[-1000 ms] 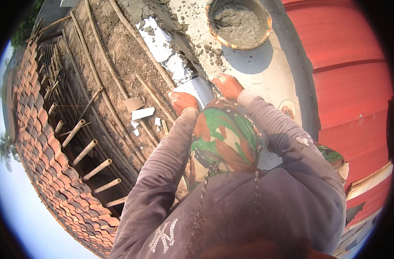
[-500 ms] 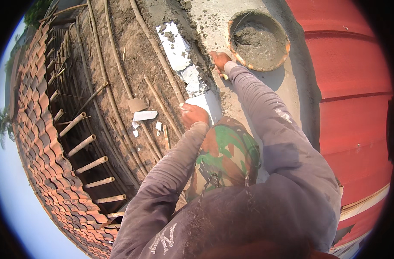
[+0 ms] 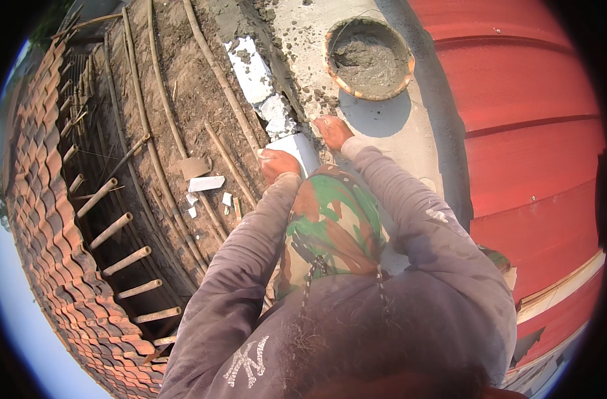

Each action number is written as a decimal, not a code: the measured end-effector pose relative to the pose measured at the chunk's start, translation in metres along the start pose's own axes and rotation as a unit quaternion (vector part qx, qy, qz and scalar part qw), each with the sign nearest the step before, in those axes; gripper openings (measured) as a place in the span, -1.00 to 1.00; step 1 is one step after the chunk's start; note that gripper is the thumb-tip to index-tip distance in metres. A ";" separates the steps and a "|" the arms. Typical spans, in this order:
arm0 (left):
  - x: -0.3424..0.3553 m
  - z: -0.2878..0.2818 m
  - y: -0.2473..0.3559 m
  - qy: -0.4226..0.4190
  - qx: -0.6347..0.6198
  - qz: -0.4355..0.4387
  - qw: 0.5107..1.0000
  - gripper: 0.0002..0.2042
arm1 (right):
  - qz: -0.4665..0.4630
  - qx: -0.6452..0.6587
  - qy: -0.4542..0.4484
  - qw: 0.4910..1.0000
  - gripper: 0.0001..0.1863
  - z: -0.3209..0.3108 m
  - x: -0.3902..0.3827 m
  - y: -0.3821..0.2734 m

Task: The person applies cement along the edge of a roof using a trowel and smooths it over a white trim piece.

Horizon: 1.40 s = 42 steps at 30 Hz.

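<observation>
My left hand (image 3: 278, 164) is closed over the near left edge of a white block (image 3: 298, 150), its fingers curled. Beyond that block, a row of mortar-spattered white blocks (image 3: 249, 70) runs away along the wall top, with a broken, crumbled white piece (image 3: 277, 114) between. My right hand (image 3: 331, 132) is closed just right of the block, low over the grey mortar strip. It grips a tool whose pale yellow handle end showed earlier; the tool's working end is hidden. A round bucket (image 3: 409, 70) of wet grey mortar (image 3: 371, 61) stands beyond my right hand.
Red metal roofing (image 3: 522, 153) rises on the right. On the left are brown soil with long bamboo poles (image 3: 162, 86), white offcuts (image 3: 206, 183), cut bamboo ends (image 3: 110, 231) and a tiled roof (image 3: 57, 233). My camouflage-covered knee (image 3: 333, 219) is close below my hands.
My right hand has drawn back from beside the bucket to near the white block, and the yellow handle end no longer shows. My left hand stays on the block. The whole view has shifted slightly.
</observation>
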<state>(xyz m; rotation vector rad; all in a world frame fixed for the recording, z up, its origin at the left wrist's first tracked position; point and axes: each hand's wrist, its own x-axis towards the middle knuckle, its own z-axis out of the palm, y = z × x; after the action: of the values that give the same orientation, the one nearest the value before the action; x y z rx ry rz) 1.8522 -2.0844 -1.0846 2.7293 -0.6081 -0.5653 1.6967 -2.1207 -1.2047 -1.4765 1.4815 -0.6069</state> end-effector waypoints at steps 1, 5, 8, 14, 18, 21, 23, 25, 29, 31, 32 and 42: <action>0.007 0.000 -0.006 0.016 -0.002 -0.009 1.000 -0.40 | 0.055 0.016 -0.046 0.997 -0.44 -0.006 -0.020 -0.015; 0.009 0.000 -0.005 0.014 -0.013 -0.023 1.000 -0.39 | 0.071 -0.058 -0.044 0.995 -0.43 -0.048 -0.093 -0.024; 0.009 -0.003 -0.005 -0.014 -0.022 -0.044 0.999 -0.36 | 0.089 -0.073 -0.006 0.993 -0.44 -0.113 -0.116 -0.059; -0.009 -0.024 0.012 -0.031 -0.048 -0.051 0.997 -0.34 | 0.191 -0.346 0.073 0.916 -0.56 -0.224 -0.033 -0.086; -0.002 -0.013 0.008 -0.021 -0.054 -0.037 0.998 -0.34 | 0.172 -0.454 0.033 0.873 -0.61 -0.219 0.033 -0.068; -0.010 -0.020 0.013 -0.034 -0.036 -0.032 0.998 -0.34 | 0.143 -0.455 -0.022 0.879 -0.58 -0.186 0.044 -0.065; -0.007 -0.020 0.011 -0.025 -0.025 -0.037 0.999 -0.33 | 0.218 -0.332 -0.062 0.916 -0.54 -0.195 0.045 -0.070; -0.001 -0.019 0.004 -0.024 -0.036 -0.038 0.998 -0.33 | 0.247 -0.185 -0.052 0.950 -0.52 -0.203 0.028 -0.064; -0.009 -0.024 0.008 -0.030 -0.040 -0.029 0.998 -0.31 | 0.228 -0.039 0.054 0.971 -0.56 -0.211 -0.033 -0.048; -0.007 -0.021 0.011 -0.037 -0.030 -0.035 0.998 -0.30 | 0.222 -0.002 0.080 0.972 -0.58 -0.204 -0.040 -0.046; -0.007 -0.018 0.011 -0.041 -0.025 -0.039 0.998 -0.30 | 0.237 0.044 0.085 0.967 -0.57 -0.202 -0.044 -0.045; -0.003 -0.018 0.006 -0.019 -0.062 -0.028 0.997 -0.28 | 0.027 0.155 0.246 0.956 -0.57 -0.120 -0.045 -0.146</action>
<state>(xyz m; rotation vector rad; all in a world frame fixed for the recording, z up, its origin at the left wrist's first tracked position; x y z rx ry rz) 1.8554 -2.0855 -1.0660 2.6306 -0.4901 -0.6469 1.6591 -2.1314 -1.0145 -1.0798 1.6953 -1.1787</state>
